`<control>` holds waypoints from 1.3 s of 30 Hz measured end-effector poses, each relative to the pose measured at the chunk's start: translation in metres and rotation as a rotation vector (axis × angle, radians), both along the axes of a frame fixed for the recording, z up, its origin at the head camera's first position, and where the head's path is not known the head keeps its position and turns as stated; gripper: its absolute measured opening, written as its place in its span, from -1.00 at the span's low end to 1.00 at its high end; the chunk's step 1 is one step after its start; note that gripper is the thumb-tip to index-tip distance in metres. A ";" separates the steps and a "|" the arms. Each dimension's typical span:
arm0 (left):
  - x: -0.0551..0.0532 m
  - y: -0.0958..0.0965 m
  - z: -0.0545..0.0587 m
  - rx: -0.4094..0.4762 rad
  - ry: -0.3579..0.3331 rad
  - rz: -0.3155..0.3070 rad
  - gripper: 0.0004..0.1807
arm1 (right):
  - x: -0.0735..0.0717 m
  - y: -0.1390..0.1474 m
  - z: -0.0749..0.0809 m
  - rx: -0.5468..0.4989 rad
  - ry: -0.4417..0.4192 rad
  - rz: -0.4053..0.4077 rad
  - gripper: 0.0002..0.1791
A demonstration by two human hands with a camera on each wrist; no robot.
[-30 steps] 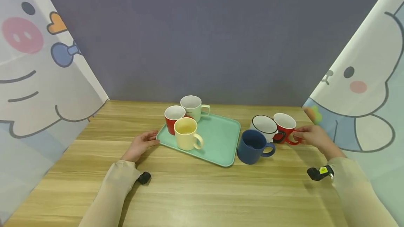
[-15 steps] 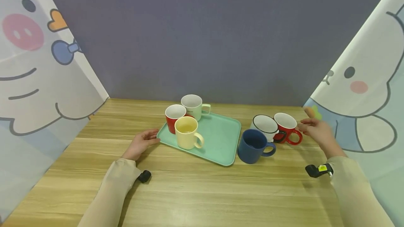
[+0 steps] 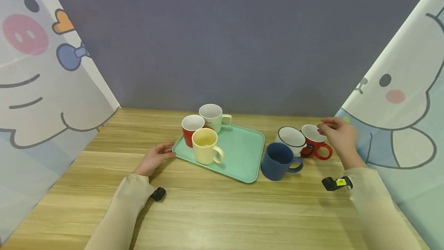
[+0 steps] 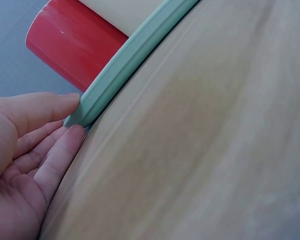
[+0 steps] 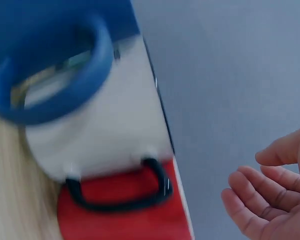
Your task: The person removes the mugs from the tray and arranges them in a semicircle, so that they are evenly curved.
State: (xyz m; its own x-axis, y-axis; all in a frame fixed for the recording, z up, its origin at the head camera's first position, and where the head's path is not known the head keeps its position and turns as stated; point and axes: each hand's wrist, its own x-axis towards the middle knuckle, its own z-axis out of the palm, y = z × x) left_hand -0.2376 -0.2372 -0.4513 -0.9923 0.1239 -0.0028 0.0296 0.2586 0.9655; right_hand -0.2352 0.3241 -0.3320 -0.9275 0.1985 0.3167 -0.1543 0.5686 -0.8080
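Note:
My left hand point(image 3: 155, 160) is at the left corner of a mint-green tray point(image 3: 239, 153); in the left wrist view its thumb and fingers pinch the tray's edge point(image 4: 121, 62). On the tray stand a yellow mug point(image 3: 204, 151), a red mug with white inside point(image 3: 189, 136) and a pale green mug point(image 3: 216, 120). My right hand point(image 3: 340, 136) hovers by the rim of another red mug point(image 3: 313, 139), fingers loosely bent and holding nothing. Touching or close beside that mug are a white mug with black rim and handle point(image 3: 289, 138) and a dark blue mug point(image 3: 275, 165).
The mugs and tray stand on a wooden table point(image 3: 222, 215). A grey partition point(image 3: 222, 41) rises behind it, with cartoon-printed panels point(image 3: 45, 88) at both sides. The blue mug stands right at the tray's right edge.
My right hand has let go of the right-hand red mug's handle, lifted away, then moved left and up over toward its rim. The left hand stays at the tray corner.

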 end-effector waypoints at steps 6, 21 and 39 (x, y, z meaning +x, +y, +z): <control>-0.002 0.000 -0.004 -0.004 0.009 0.002 -0.39 | 0.002 -0.035 0.006 -0.006 0.061 0.108 -0.70; -0.001 -0.001 -0.002 -0.017 0.000 -0.005 -0.38 | 0.014 -0.122 0.004 0.114 0.052 0.388 -0.77; -0.002 -0.002 -0.005 0.007 0.011 -0.013 -0.39 | 0.012 -0.208 -0.040 0.160 -0.043 0.667 -0.78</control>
State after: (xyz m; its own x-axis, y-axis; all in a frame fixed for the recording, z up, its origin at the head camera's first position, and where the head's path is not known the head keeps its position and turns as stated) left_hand -0.2397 -0.2389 -0.4565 -0.9906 0.1368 0.0094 0.0438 0.2510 0.9670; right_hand -0.2227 0.1161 -0.3722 -0.8477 -0.4654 0.2546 -0.4824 0.4763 -0.7352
